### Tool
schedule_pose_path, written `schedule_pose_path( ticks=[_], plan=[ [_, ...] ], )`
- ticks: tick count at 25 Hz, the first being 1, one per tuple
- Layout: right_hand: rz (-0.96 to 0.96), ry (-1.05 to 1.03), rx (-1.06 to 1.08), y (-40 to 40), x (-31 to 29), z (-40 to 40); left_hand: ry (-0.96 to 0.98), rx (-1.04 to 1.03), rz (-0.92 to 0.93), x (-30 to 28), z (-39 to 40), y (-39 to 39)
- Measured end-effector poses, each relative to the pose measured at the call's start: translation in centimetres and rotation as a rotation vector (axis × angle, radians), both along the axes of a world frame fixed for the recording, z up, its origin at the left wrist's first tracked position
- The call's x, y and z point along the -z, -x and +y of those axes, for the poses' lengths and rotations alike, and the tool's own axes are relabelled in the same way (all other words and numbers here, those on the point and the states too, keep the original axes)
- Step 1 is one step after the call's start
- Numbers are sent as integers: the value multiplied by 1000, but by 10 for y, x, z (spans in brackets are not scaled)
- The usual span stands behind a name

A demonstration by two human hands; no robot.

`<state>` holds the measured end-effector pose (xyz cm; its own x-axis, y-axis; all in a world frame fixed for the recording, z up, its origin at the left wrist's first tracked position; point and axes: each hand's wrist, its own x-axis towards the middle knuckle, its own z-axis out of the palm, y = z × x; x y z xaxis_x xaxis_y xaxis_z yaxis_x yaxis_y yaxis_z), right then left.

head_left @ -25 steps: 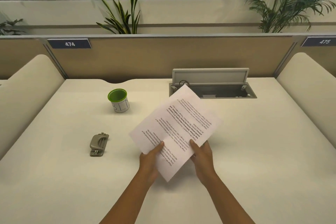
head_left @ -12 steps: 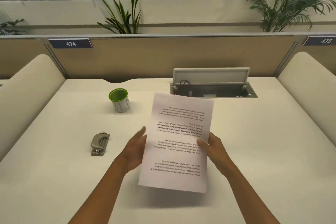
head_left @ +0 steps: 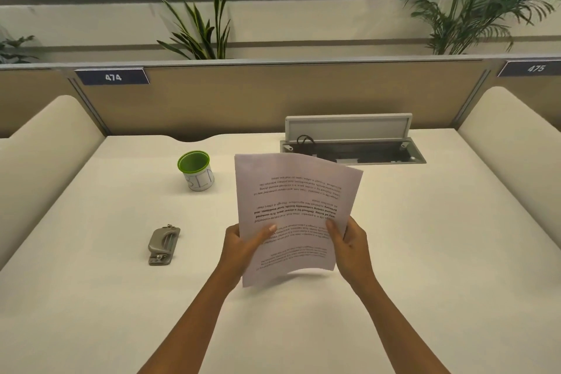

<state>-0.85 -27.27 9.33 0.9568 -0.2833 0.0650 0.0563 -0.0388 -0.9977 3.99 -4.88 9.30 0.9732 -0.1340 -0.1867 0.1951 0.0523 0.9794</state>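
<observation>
A printed sheet of paper [head_left: 291, 191] is lifted above the cream desk [head_left: 425, 252], its text upside down to me and its lower edge bowed. My left hand [head_left: 239, 247] pinches the sheet's left edge, thumb on top. My right hand [head_left: 352, 244] grips the right edge near the lower corner, thumb on the printed face. A grey hole punch [head_left: 163, 244] lies on the desk to the left of my left hand, apart from it.
A white cup with a green rim [head_left: 196, 170] stands at the back left. An open cable hatch [head_left: 352, 146] with a raised lid sits at the back right. Cream side panels and a tan partition [head_left: 273, 100] wall in the desk; plants stand behind it.
The sheet was turned from a diagonal tilt to upright with the text inverted. My left hand let go half a second ago and now pinches the left edge again; the paper bows.
</observation>
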Motion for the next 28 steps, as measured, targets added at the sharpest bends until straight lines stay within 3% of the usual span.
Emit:
schedule_pose_path(
  ticks=[6,11,16,19,23,28],
  plan=[
    [57,-23,-34,17,23,9,-18,-56,57,25,4,18],
    [37,17,-22,16,27,13,-19,-43,-57,25,8,15],
    [118,61,-56,21,43,13,-68,-63,-4,35,4,22],
    [155,50,55,25,44,9,-22,-194,101,33,0,19],
    [349,-179,219,30,46,12,146,-334,213,26,-17,23],
    [286,-518,101,25,41,37,480,-349,297,19,-42,33]
  ],
)
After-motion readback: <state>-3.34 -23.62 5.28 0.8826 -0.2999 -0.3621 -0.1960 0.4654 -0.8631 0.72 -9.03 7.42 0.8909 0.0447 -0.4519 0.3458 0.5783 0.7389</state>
